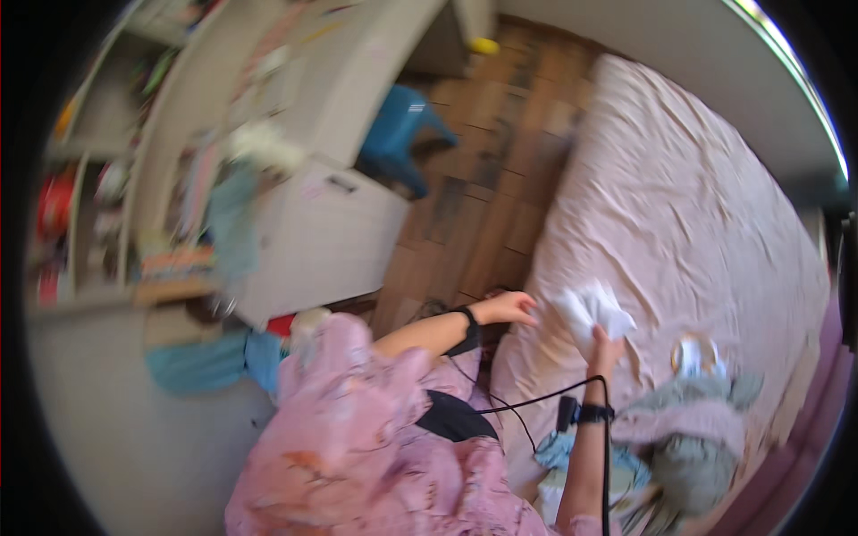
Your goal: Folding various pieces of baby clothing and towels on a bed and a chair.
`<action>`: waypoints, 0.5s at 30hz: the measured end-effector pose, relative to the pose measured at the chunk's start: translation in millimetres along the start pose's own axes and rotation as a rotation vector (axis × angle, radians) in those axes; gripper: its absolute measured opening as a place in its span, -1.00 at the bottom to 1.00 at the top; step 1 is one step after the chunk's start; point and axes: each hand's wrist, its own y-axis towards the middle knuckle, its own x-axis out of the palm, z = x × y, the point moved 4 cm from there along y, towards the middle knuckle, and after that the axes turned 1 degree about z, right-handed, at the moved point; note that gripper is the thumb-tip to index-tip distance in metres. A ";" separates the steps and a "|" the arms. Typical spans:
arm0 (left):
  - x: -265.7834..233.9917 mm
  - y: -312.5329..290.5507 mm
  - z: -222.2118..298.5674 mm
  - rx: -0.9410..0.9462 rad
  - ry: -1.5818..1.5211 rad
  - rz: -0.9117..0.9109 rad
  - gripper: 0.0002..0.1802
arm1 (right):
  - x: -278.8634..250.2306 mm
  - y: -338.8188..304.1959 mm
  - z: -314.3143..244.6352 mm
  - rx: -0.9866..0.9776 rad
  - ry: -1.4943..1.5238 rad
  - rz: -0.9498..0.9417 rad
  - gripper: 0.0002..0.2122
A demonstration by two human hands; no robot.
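Observation:
My right hand (608, 350) is closed on a white, soft bundle (593, 308) that looks like folded cloth, held over the pink-sheeted bed (661, 196). The bundle is blurred, and its exact kind does not show. My left hand (508, 309) is to the left of it, by the bed's edge, apart from the bundle. Its fingers are loosely bent with nothing visible in them. Each wrist has a black band, and a black cable runs by my right forearm.
Grey-green and pink clothes (697, 447) lie heaped on the bed at the lower right, beside a small white-and-tan item (697, 355). A blue stool (399, 134) stands on the wooden floor (465, 205). A pale cabinet (331, 237) and shelves (98, 205) line the left.

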 end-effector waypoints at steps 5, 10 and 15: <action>10.7 -36.3 67.0 0.135 0.034 0.030 -0.20 | 20.1 -86.8 -77.3 -0.262 -0.065 -0.405 -0.65; -4.9 -130.1 82.1 0.323 -0.430 -0.132 -0.22 | 59.2 -196.7 -108.8 -0.284 -0.269 -0.832 -0.58; -34.5 -253.9 12.7 0.023 -0.512 -0.162 -0.32 | 115.7 -308.5 -118.7 -0.151 -0.282 -1.131 -0.45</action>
